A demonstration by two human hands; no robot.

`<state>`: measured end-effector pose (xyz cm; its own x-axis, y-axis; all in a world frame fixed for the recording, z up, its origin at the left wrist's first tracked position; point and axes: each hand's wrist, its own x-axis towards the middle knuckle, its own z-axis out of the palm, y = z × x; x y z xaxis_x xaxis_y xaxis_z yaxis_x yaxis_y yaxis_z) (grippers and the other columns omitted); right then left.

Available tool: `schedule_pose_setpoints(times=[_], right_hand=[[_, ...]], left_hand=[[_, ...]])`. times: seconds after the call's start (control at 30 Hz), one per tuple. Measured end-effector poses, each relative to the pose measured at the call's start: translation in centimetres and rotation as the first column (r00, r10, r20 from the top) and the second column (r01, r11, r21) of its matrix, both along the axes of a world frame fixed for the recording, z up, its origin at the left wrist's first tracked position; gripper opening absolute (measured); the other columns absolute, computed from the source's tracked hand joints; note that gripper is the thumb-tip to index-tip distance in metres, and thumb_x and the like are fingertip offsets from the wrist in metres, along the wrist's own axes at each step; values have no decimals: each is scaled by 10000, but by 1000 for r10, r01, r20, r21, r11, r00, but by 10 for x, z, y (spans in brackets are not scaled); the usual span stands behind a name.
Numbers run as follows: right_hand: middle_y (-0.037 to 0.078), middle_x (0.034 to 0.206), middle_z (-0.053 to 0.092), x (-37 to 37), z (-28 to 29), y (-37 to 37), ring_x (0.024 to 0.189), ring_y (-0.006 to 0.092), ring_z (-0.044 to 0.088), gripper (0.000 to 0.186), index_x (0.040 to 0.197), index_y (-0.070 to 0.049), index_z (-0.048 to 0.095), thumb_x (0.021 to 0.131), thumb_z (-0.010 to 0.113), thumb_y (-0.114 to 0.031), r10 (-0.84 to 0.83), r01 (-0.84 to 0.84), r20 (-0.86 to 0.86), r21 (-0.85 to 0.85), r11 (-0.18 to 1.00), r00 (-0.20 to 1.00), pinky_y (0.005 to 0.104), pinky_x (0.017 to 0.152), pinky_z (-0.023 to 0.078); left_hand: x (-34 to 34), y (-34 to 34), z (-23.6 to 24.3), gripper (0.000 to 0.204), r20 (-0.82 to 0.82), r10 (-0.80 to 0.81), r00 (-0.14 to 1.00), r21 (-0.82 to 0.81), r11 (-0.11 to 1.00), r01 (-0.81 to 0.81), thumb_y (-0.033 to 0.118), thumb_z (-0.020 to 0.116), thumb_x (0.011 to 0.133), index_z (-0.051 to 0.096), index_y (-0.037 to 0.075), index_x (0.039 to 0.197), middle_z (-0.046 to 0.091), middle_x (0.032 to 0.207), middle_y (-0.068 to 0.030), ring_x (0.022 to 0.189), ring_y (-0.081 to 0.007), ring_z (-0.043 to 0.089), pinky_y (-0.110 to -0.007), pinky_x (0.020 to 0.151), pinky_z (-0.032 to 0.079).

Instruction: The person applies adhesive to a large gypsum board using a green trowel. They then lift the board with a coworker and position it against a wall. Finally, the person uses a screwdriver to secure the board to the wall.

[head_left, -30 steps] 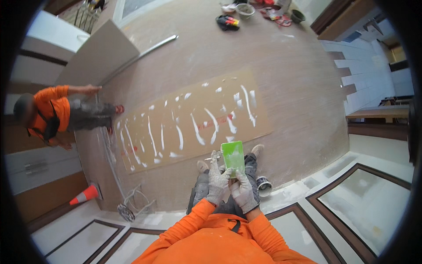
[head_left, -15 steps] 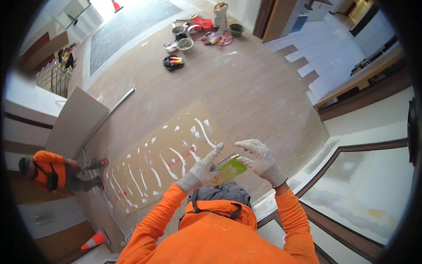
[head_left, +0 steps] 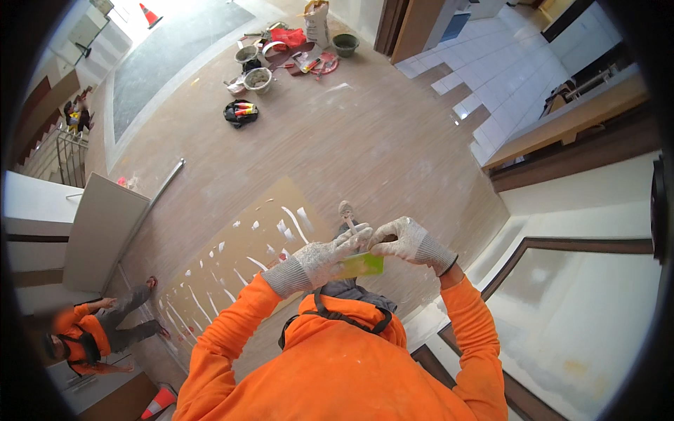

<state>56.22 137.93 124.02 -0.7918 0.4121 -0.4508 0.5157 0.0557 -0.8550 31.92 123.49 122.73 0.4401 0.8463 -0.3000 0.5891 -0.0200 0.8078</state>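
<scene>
My gloved left hand grips a green plastic spreader smeared with white compound, its fingers partly wrapped over it. My gloved right hand is closed on the same spreader's edge, fingers bent beside my left hand's fingertips. Beyond them, at lower left of the view, a tan board lies on the floor with white streaks and dabs across it, partly hidden by my arm.
A co-worker in orange stands at left beside a leaning grey board and metal channel. Buckets, a sack and tool bag sit farther ahead. Traffic cones, railings, a doorway and framed wall surround the floor.
The view has swung up and ahead, bringing more clutter and entrance into sight. Both hands moved higher in front of me, and the green spreader tilted flatter between them.
</scene>
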Motion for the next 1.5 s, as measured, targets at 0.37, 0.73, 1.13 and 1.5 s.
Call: schedule_pose_setpoints(times=[0.37,0.73,1.13,1.5], right_hand=[[44,959,747,-108,-37,249,890,104,665,212,1098,-1,759,952,748,-154,-239,227,7,-341,912,971,282,786,543],[-41,876,607,-223,-57,431,760,58,529,235,1166,2,702,1030,689,-189,-228,158,-88,-489,858,970,235,692,463],[-11,849,660,-404,-98,633,749,88,576,189,1123,-2,756,1012,679,-134,-111,111,4,-83,990,994,254,714,496],[91,1354,672,-564,-126,614,1226,173,630,513,1492,0,548,1007,674,-109,633,-640,-217,44,767,743,355,1061,510]], left_hand=[[-99,239,-12,912,-10,108,994,99,989,-107,71,622,973,116,227,1715,258,1753,-103,1102,-428,723,-505,887,621],[-194,362,-3,916,-23,274,961,19,962,-274,17,613,940,162,226,1709,244,1758,-112,1079,-422,733,-483,890,633],[-278,446,-23,884,177,790,586,-121,609,-784,-8,637,939,211,123,1702,251,1759,-143,1594,-325,318,-416,1226,405],[-315,443,-48,975,267,938,222,-95,255,-962,-26,621,894,123,132,1718,224,1757,-171,1590,-364,298,-433,1277,323]])
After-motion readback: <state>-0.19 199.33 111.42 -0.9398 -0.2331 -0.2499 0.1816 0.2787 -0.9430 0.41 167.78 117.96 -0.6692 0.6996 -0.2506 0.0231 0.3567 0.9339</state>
